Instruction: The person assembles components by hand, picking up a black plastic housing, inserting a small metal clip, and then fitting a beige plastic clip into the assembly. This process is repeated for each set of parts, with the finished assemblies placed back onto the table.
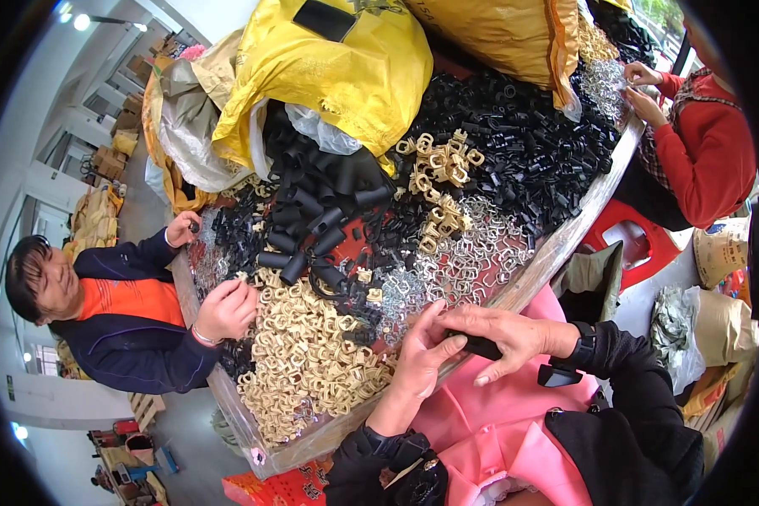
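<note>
In this workshop, beige clips [312,358] and black parts [523,126] lie heaped across a wooden-rimmed worktop [575,215]. Over its near edge, the left hand [422,347] and right hand [508,331] meet, both pinching one small black piece [481,347] between them.

The wood-rimmed desk [548,255] bears beige pieces [312,354] left of the hands [514,331], silver loops [485,257] beyond them, black parts [523,139] farther.
</note>
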The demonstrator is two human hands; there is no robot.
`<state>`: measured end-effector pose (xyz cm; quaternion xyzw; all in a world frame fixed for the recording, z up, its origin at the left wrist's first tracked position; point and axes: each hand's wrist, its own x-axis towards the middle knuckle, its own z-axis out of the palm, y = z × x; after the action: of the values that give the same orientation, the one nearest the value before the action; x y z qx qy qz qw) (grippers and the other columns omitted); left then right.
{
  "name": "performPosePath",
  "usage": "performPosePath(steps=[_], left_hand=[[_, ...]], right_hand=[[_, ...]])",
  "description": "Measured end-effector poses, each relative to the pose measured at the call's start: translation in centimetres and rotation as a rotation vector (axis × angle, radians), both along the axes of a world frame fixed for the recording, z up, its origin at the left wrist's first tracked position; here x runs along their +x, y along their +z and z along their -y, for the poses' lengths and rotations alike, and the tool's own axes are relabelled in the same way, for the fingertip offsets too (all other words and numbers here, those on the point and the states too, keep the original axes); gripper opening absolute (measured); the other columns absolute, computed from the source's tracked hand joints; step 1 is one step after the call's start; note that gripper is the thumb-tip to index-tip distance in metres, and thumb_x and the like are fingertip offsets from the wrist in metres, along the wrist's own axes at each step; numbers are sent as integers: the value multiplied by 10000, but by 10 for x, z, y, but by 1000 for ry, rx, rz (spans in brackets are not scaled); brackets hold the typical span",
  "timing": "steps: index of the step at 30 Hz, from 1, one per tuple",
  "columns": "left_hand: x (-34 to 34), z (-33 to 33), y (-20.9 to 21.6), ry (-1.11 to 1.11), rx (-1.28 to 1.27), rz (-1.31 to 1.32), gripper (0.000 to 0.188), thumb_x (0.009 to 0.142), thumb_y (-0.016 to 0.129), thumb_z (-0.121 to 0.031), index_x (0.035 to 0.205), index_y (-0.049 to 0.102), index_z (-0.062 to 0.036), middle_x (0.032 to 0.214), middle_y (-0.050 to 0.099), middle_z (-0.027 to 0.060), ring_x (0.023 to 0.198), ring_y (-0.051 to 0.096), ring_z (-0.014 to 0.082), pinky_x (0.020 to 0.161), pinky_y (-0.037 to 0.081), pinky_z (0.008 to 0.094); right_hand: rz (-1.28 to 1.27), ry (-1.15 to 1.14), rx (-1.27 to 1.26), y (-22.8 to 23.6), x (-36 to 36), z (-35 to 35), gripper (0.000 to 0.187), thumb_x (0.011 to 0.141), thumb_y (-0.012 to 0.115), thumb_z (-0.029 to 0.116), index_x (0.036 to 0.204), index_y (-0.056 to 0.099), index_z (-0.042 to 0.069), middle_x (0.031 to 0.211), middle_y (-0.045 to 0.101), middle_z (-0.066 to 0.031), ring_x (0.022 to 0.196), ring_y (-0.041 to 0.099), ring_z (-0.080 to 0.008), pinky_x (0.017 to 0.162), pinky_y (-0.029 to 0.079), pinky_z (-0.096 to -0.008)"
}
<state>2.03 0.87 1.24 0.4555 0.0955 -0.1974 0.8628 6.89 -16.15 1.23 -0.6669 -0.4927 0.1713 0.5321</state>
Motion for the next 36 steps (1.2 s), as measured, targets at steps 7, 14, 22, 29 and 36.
performPosePath(steps=[7, 14, 22, 29, 36], left_hand=[[-1, -3, 2, 32, -32, 9, 682, 759, 610, -75, 1286, 184, 4, 1068, 512, 139, 937, 523, 178, 790, 442, 298], [-6, -13, -2, 152, -106, -94, 586, 819, 538, -176, 1275, 212, -7, 1017, 521, 149, 923, 515, 193, 789, 429, 295], [11, 2, 14, 266, -21, 194, 536, 849, 421, -345, 1249, 279, -17, 975, 526, 145, 883, 512, 204, 816, 400, 321], [13, 6, 14, 121, -84, 257, 638, 823, 416, -442, 1249, 264, 7, 977, 520, 158, 898, 502, 195, 831, 379, 317], [16, 15, 25, 10, -112, 314, 727, 800, 365, -554, 1261, 248, -4, 972, 520, 163, 890, 495, 204, 858, 355, 327]], right_hand=[[75, -179, 115, 8, 7, 7, 912, 589, 701, 482, 1239, 319, -32, 1163, 432, -208, 1031, 465, -349, 866, 388, -403], [121, -196, 214, 20, 7, 5, 817, 576, 716, 473, 1151, 427, -30, 1076, 506, -177, 972, 510, -321, 845, 401, -391], [18, -102, 257, 20, -9, -13, 722, 584, 712, 486, 1034, 508, -40, 982, 557, -148, 884, 548, -290, 794, 428, -374], [-72, -68, 275, 20, -16, -20, 589, 590, 730, 426, 938, 536, -8, 865, 552, -109, 791, 552, -262, 724, 439, -339], [-152, -4, 261, 23, -18, -21, 563, 597, 725, 429, 913, 540, 1, 830, 544, -105, 759, 549, -252, 704, 439, -330]])
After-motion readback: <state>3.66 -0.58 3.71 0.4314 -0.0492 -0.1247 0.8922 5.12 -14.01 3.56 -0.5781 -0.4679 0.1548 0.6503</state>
